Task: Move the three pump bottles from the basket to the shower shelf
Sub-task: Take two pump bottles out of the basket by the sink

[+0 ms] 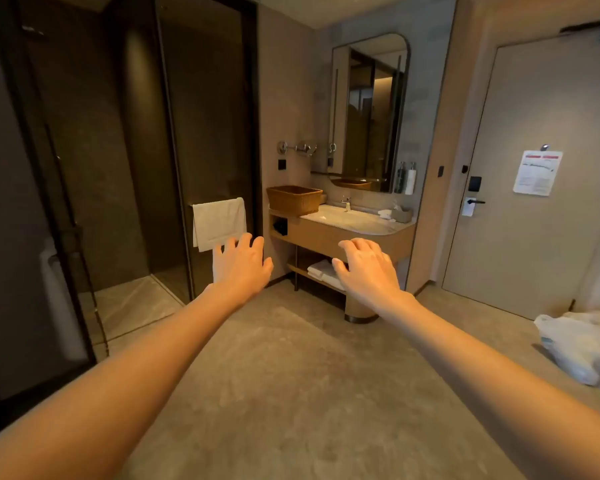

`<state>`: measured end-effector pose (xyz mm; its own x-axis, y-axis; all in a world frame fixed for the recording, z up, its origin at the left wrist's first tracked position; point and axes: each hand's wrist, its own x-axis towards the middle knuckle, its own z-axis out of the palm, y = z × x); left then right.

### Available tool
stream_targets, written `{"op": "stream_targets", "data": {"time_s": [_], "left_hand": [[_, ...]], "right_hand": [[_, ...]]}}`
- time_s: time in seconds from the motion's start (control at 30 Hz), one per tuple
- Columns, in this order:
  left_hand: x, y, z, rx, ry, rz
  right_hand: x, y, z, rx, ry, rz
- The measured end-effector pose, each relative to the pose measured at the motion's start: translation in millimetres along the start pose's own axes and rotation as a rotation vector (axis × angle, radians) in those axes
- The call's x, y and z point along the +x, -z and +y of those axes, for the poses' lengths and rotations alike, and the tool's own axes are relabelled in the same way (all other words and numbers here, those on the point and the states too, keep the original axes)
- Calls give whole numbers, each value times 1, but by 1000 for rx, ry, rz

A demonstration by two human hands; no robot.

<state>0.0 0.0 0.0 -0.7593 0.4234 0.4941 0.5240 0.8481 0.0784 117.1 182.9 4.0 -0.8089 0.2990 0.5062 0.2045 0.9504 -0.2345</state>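
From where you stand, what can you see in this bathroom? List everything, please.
Basket: one, woven brown, left end of the vanity top; contents hidden.
Vanity: one, tan wood, against the far wall.
Sink: one, pale, set in the vanity, with a tap.
Mirror: one, dark-framed, above the sink.
Wall bottles: two, one dark, one white, right of the mirror.
Hanging towel: one, white, on the shower glass rail.
Folded towels: white, lower vanity shelf.
Door: one, beige, right, with a notice.
Plastic bag: one, white, floor at right.
Left hand: open, empty.
Right hand: open, empty.
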Motion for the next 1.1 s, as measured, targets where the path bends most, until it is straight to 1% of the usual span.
{"op": "stream_targets", "data": {"time_s": [0.13, 0.3, 0.43, 0.63, 0.73, 0.9, 1.0, 1.1], "left_hand": [[18, -47, -1, 16, 6, -69], [60, -131, 1, 15, -1, -142], [110, -197, 8, 12, -3, -213], [183, -267, 15, 8, 60, -305], [206, -300, 17, 4, 78, -349], [254, -360, 6, -15, 114, -405], [304, -395, -12, -12, 116, -399], [374, -418, -35, -7, 97, -333]], "right_hand": [[14, -39, 23, -17, -18, -41], [55, -113, 66, -38, -39, -139], [104, -165, 107, -19, -38, -209], [196, -205, 165, -14, 6, -227], [224, -237, 187, -13, -19, -312], [267, -310, 214, -25, -67, -449], [318, -349, 222, -29, -50, -490], [395, -378, 224, -26, -23, -442]]}}
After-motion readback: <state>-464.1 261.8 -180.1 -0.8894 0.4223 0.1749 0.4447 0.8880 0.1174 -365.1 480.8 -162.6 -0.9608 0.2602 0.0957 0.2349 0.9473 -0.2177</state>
